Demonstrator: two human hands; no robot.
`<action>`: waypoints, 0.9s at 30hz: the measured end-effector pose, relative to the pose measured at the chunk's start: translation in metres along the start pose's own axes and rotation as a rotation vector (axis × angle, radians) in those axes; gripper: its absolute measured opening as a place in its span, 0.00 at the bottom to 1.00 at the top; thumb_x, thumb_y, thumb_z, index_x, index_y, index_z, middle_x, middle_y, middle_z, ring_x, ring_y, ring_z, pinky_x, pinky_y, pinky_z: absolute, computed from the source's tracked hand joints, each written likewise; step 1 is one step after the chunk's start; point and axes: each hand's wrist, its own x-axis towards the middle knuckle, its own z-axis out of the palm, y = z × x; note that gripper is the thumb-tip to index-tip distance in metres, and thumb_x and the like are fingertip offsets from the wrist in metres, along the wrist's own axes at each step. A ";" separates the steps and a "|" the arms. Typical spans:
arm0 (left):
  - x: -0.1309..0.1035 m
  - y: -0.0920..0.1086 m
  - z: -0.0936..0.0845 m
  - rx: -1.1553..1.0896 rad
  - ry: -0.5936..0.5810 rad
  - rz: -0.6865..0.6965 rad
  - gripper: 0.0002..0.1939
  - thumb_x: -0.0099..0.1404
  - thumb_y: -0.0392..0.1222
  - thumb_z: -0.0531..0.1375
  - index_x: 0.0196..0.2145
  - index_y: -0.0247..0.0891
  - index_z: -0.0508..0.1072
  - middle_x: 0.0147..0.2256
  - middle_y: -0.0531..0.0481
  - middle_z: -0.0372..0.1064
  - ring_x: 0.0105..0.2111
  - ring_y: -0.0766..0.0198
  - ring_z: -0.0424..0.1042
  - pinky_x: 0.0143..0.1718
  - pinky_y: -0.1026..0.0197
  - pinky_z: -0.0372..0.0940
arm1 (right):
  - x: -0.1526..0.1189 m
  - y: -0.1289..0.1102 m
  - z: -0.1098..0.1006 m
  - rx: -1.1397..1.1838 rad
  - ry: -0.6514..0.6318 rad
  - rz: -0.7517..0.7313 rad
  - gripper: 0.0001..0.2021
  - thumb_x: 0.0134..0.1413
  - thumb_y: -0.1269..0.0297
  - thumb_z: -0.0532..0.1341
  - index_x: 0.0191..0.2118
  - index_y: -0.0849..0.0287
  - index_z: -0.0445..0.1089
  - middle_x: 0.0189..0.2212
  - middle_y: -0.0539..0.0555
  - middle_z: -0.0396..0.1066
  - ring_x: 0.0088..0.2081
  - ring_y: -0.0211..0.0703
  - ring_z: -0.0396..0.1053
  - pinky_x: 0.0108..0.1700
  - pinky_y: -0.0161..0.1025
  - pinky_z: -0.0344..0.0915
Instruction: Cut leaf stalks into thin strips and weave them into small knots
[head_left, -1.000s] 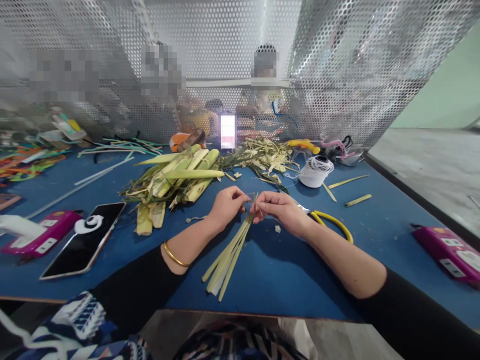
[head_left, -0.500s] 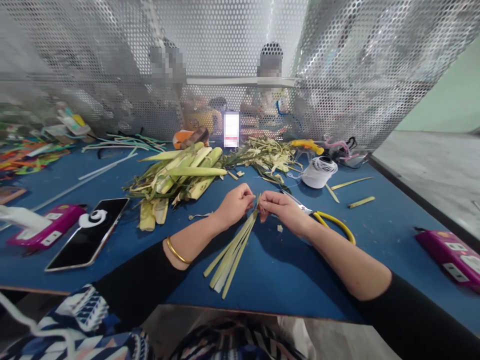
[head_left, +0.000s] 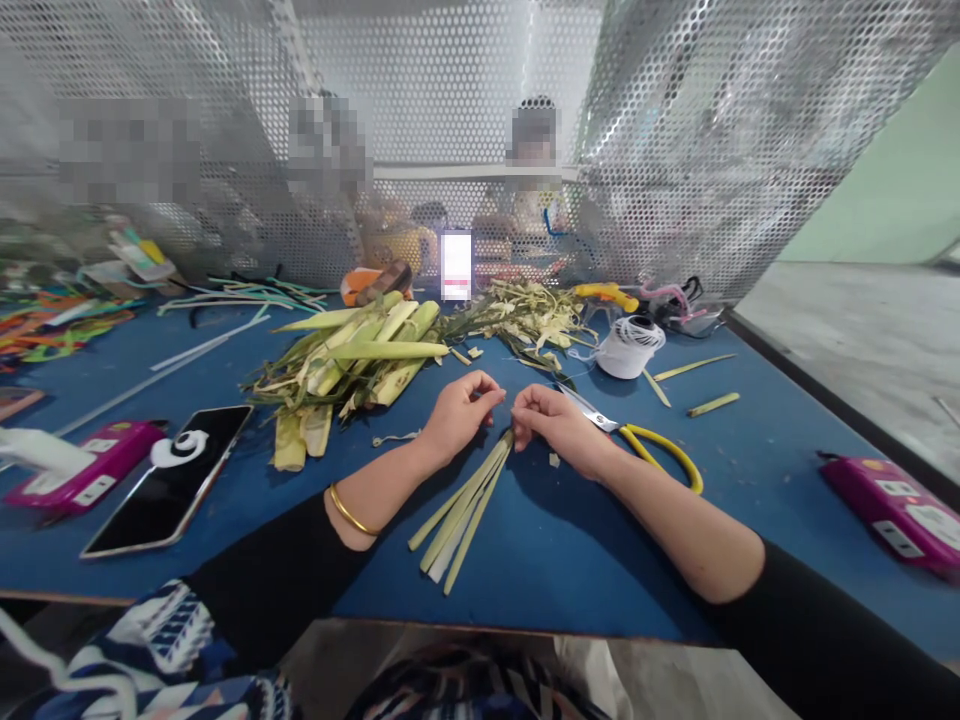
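Observation:
A bundle of long pale-green leaf strips (head_left: 469, 505) fans out towards the table's front edge, its narrow end at my fingers. My left hand (head_left: 466, 412) is closed in a pinch just left of that end; whatever it pinches is too fine to make out. Close by, my right hand (head_left: 551, 425) has its fingertips pressed together, touching the bundle's narrow tip. Its curled fingers hide what is between them. Scissors (head_left: 660, 450) with yellow handles lie partly behind my right wrist. Beyond them stands a spool of white thread (head_left: 628, 350).
A heap of green husks (head_left: 367, 360) and a pile of shredded scraps (head_left: 536, 310) lie farther back. To the left are a phone (head_left: 172, 485) and a magenta power strip (head_left: 86, 470). Another magenta power strip (head_left: 892, 510) sits right. A perforated metal screen (head_left: 457, 110) borders the table.
My hands have drawn slightly apart at the bundle's narrow end, the left one moving left. The bundle lies nearly where it was. The camera view has shifted a little.

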 end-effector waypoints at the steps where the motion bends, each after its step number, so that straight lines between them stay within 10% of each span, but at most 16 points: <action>1: 0.000 0.001 0.000 0.015 0.020 0.022 0.09 0.58 0.45 0.59 0.27 0.37 0.67 0.21 0.57 0.62 0.20 0.70 0.61 0.23 0.66 0.56 | 0.000 0.000 0.000 0.003 0.003 0.002 0.06 0.50 0.63 0.60 0.30 0.57 0.61 0.18 0.43 0.67 0.20 0.34 0.68 0.28 0.34 0.65; 10: -0.004 0.004 0.004 -0.125 0.021 -0.042 0.12 0.55 0.47 0.62 0.32 0.36 0.69 0.28 0.53 0.67 0.29 0.67 0.66 0.31 0.64 0.62 | -0.002 -0.007 -0.001 -0.017 0.009 -0.062 0.09 0.50 0.59 0.61 0.28 0.60 0.68 0.20 0.45 0.67 0.22 0.33 0.66 0.30 0.35 0.64; 17: -0.014 0.014 0.004 -0.450 -0.388 -0.357 0.17 0.52 0.46 0.67 0.35 0.36 0.68 0.25 0.54 0.66 0.20 0.72 0.64 0.24 0.64 0.62 | -0.002 -0.012 -0.005 0.092 0.170 -0.191 0.10 0.50 0.57 0.62 0.30 0.59 0.68 0.21 0.45 0.66 0.24 0.33 0.63 0.29 0.33 0.60; 27: -0.008 0.023 -0.008 -0.453 -0.232 -0.394 0.09 0.54 0.41 0.62 0.25 0.36 0.65 0.19 0.60 0.52 0.14 0.78 0.43 0.16 0.68 0.34 | -0.005 -0.012 -0.003 -0.229 0.180 -0.400 0.07 0.57 0.61 0.57 0.32 0.57 0.67 0.26 0.49 0.71 0.30 0.39 0.69 0.35 0.37 0.65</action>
